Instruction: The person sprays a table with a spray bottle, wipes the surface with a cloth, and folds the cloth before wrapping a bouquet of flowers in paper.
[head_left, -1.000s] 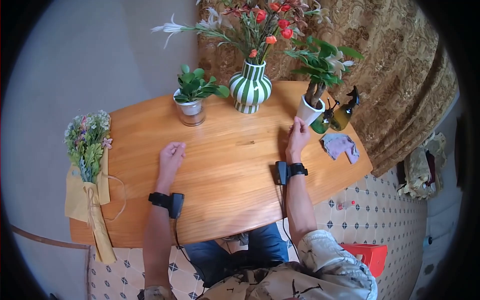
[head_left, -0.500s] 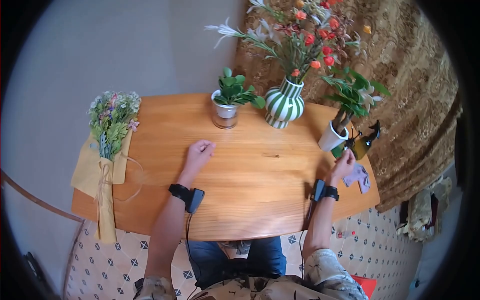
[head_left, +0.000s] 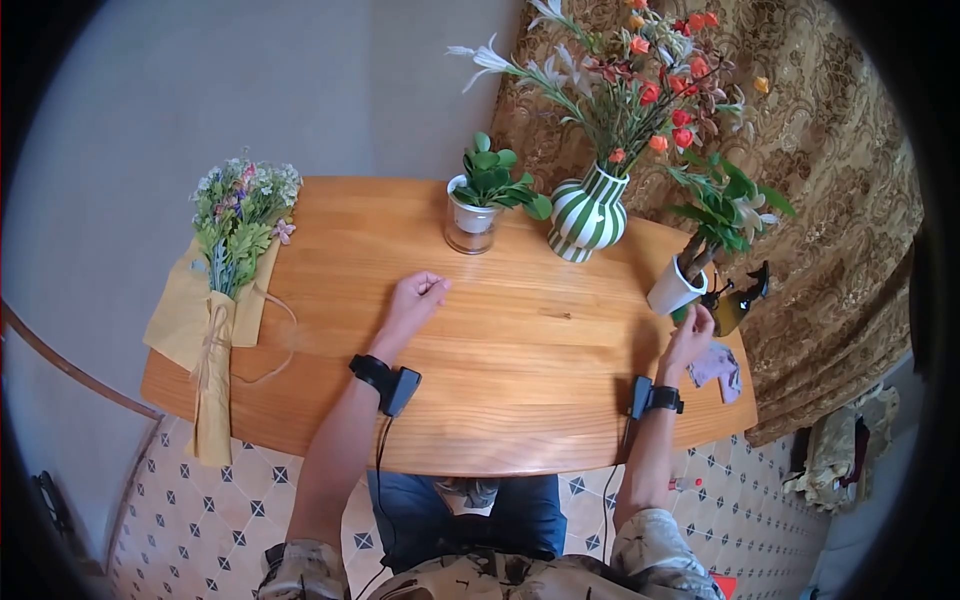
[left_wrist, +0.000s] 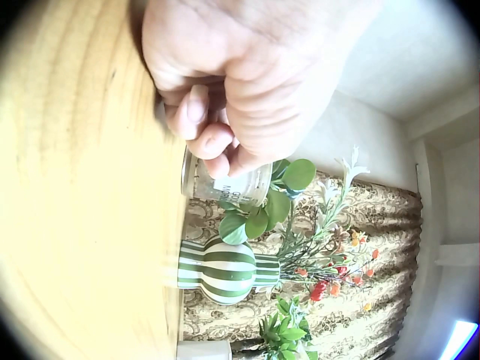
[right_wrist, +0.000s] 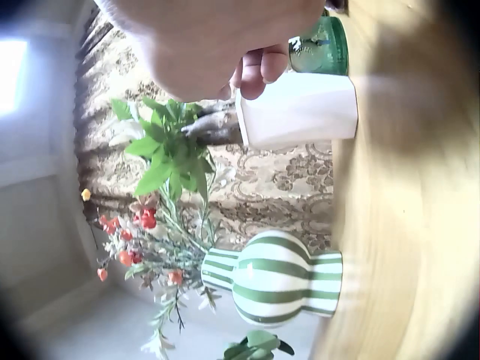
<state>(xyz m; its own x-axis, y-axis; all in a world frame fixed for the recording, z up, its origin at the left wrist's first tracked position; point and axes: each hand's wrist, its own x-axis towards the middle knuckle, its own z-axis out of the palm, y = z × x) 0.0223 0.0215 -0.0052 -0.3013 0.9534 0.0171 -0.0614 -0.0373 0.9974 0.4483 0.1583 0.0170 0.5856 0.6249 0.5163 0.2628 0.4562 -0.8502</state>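
My left hand [head_left: 413, 306] is over the middle-left of the table, fingers loosely curled and holding nothing; in the left wrist view the hand [left_wrist: 244, 82] partly covers the small potted plant's glass [left_wrist: 240, 186]. On the right, my right hand [head_left: 688, 342] is also loosely curled, just in front of the white pot [head_left: 677, 287] and beside the purple cloth [head_left: 716, 370]. Between its curled fingers nothing shows in the right wrist view, where the hand [right_wrist: 225, 45] overlaps the white pot's [right_wrist: 300, 112] edge.
A paper-wrapped bouquet [head_left: 215, 360] lies at the table's left. Along the back stand a small potted plant [head_left: 473, 215] and a striped vase [head_left: 588, 215] of flowers. Spray bottles [head_left: 735, 308] stand behind the right hand. A patterned curtain [head_left: 830, 200] hangs beyond.
The head view has shifted, so the table and its objects appear farther right. The right hand now appears lower relative to the white pot, nearer the cloth. Both hands remain loosely curled.
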